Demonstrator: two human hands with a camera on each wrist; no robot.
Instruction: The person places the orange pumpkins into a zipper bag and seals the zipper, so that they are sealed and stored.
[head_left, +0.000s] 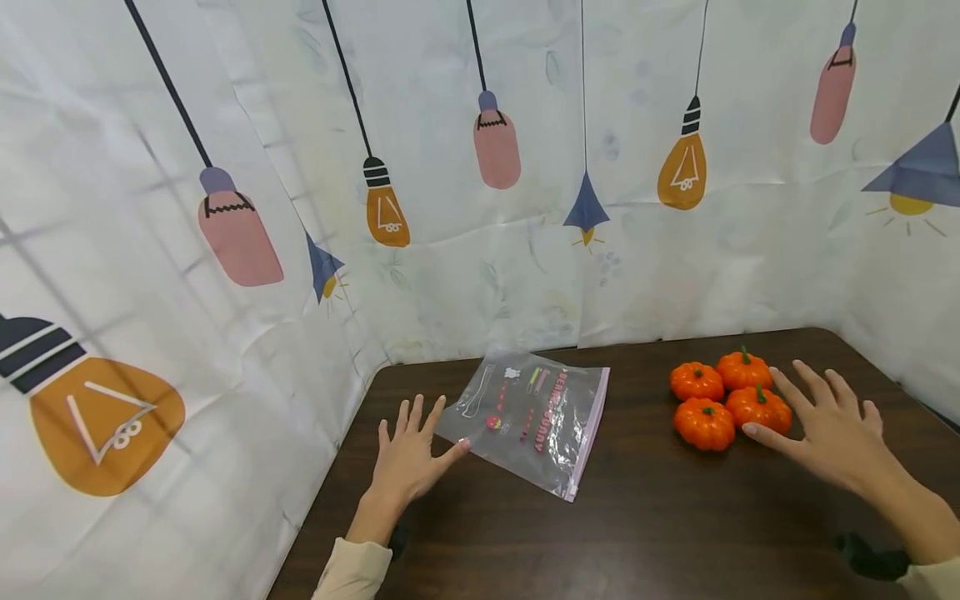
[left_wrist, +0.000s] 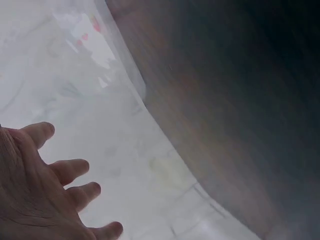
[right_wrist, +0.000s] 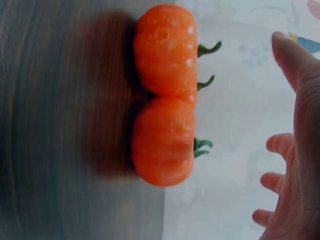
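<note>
My left hand (head_left: 408,462) is held with spread fingers at the left corner of a clear zip bag (head_left: 525,421) with pink print and a lilac zip edge. Whether it touches the bag I cannot tell. In the left wrist view the hand (left_wrist: 45,185) holds nothing. On the right, my other hand (head_left: 843,433) hovers with spread fingers beside several small orange pumpkins (head_left: 705,424) with green stems, grouped close together. In the right wrist view the pumpkins (right_wrist: 164,142) stand on the table and the hand (right_wrist: 300,135) is apart from them.
The dark brown table (head_left: 637,533) reaches back to a white curtain (head_left: 465,292) printed with hanging lamps and bulbs. The same curtain runs along the left side and the right side.
</note>
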